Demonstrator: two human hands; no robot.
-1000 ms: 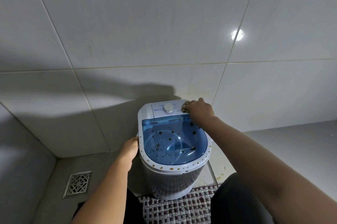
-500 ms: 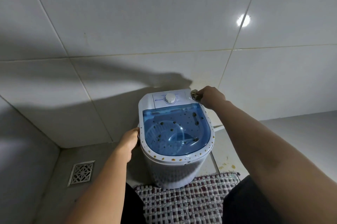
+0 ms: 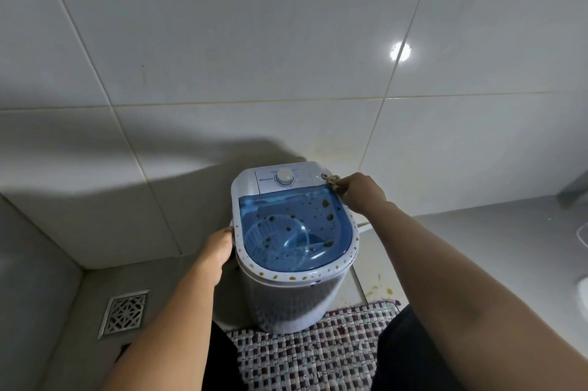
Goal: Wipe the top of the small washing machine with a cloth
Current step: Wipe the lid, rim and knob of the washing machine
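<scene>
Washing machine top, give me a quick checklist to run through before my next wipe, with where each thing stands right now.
1. Cloth in hand: ok, the right hand pinches a small wad of cloth at the far right corner of the washing machine.
2. Machine steadied: ok, the left hand grips its left side.
3. Blue lid closed: ok, it lies flat.
4. Lid clean: not ok, brown spots dot it and the white rim.
5. Control panel with dial clean: cannot tell.
6. Cloth clean enough to reuse: cannot tell, mostly hidden in the fingers.
</scene>
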